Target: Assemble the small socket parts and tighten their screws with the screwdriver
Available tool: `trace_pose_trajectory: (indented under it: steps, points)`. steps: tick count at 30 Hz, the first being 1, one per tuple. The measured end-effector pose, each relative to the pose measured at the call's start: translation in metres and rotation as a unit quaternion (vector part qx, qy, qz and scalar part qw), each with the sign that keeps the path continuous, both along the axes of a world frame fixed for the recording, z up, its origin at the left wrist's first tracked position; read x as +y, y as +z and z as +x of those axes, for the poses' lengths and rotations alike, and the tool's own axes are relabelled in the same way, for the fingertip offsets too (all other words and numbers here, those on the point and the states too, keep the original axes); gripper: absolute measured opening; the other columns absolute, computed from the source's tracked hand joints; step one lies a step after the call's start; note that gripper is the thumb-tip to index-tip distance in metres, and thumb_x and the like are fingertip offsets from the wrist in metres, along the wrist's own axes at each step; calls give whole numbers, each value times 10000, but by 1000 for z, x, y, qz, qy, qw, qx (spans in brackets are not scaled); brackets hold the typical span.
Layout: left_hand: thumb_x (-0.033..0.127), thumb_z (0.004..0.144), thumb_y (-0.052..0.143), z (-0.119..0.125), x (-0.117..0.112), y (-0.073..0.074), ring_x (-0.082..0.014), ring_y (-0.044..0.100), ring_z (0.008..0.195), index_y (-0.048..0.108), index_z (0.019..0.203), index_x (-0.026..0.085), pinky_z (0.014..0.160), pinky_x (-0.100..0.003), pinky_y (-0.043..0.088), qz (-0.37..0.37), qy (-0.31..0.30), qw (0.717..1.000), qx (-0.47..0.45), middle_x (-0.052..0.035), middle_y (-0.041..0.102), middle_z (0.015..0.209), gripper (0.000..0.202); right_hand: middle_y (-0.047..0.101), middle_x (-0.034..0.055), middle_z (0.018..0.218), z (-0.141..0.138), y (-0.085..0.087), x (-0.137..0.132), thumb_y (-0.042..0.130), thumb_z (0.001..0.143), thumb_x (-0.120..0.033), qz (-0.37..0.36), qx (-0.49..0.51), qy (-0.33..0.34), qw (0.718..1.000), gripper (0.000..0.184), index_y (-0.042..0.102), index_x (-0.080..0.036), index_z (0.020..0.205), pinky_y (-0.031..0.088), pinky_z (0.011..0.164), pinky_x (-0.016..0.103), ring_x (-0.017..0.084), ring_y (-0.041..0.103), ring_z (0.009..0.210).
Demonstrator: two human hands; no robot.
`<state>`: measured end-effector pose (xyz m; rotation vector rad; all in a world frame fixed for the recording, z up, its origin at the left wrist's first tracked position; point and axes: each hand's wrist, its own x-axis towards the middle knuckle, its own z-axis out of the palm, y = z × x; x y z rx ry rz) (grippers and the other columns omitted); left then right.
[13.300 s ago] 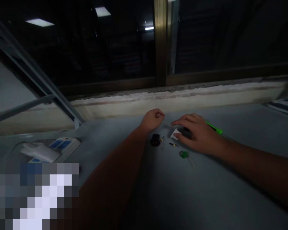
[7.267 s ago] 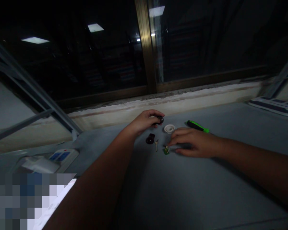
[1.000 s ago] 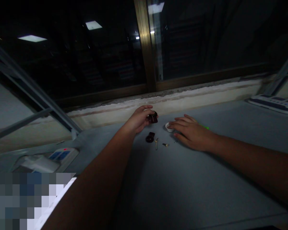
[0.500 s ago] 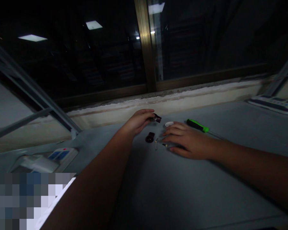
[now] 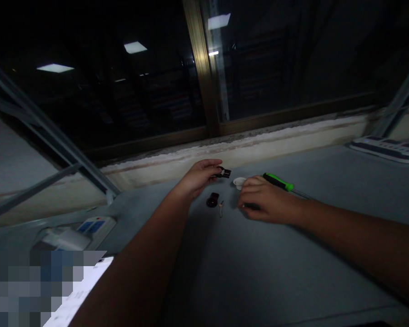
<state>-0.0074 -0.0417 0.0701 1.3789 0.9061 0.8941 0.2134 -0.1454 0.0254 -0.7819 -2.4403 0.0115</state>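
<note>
My left hand (image 5: 200, 177) pinches a small dark brown plastic piece (image 5: 224, 172) between thumb and fingers, a squarish end sticking out to the right. A similar dark piece (image 5: 212, 200), round at one end, lies on the table just below. Beside that is a thin pale strip (image 5: 221, 209), too small to name. My right hand (image 5: 264, 200) is closed low over the table with its fingertips drawn together; what they hold, if anything, is hidden. A small round white cup-like part (image 5: 239, 182) sits against its upper fingers.
Behind my right hand lies a green and black screwdriver (image 5: 277, 181). Power strips rest at the left (image 5: 100, 227) and far right (image 5: 388, 149). A metal frame (image 5: 54, 136) slants down at the left; the window wall (image 5: 177, 165) bounds the back.
My right hand's fingers have gone from spread to drawn together. The small dark-tipped bit near them no longer shows. My left hand still holds its dark piece.
</note>
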Motion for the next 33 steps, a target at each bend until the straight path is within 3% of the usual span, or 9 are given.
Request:
trace_pose_trajectory:
  steps: [5, 9, 12, 15, 18, 25, 33]
  points:
    - [98, 804, 750, 5, -39, 8, -158, 699, 960, 693, 1097, 114, 952, -314, 533, -36, 21, 999, -22, -109, 726, 1106, 299, 667, 84, 1023, 6, 3, 3, 582, 870, -91, -51, 155, -10, 987, 315, 718, -173, 1142, 499, 839, 332, 187, 631, 935]
    - [148, 767, 813, 3, -70, 5, -153, 698, 972, 711, 1082, 149, 998, -335, 534, -62, 7, 998, -28, -97, 711, 1180, 331, 694, 58, 951, 11, 1, 10, 608, 847, -93, -97, 263, -31, 959, 251, 746, -198, 1028, 509, 817, 324, 176, 650, 880]
    - [200, 762, 836, -2, -83, -4, -167, 703, 984, 710, 1112, 171, 1018, -366, 531, -71, -15, 996, -44, -87, 709, 1189, 373, 717, 40, 902, 9, -2, 14, 682, 850, -191, -198, 362, -7, 911, 102, 710, -193, 948, 530, 790, 312, 164, 674, 830]
    - [230, 759, 846, -8, -88, -14, -180, 700, 998, 715, 1126, 185, 1016, -387, 534, -69, -37, 996, -44, -76, 717, 1152, 393, 739, 28, 853, 6, -3, 13, 777, 809, -309, -310, 425, 17, 851, 183, 679, -189, 906, 552, 736, 282, 148, 697, 766]
    - [231, 743, 856, -10, -91, -19, -198, 702, 1005, 728, 1122, 181, 1015, -401, 532, -53, -56, 997, -23, -81, 727, 1128, 403, 759, 33, 811, 5, 0, 7, 828, 764, -356, -373, 427, 28, 823, 250, 686, -182, 872, 575, 728, 279, 152, 722, 753]
    - [191, 765, 815, -4, -100, -19, -182, 707, 966, 758, 1085, 186, 979, -389, 544, -35, -80, 996, -32, -69, 741, 1129, 325, 740, 17, 725, 10, 10, -1, 798, 820, -398, -323, 405, 15, 855, 210, 747, -200, 868, 570, 659, 270, 132, 690, 668]
    - [145, 695, 857, 2, -102, -20, -200, 708, 1003, 770, 1097, 189, 990, -382, 513, 11, -121, 992, -23, -64, 764, 1100, 414, 729, -3, 705, 15, 12, -4, 812, 798, -382, -324, 395, 15, 859, 187, 716, -224, 823, 576, 662, 286, 136, 693, 662]
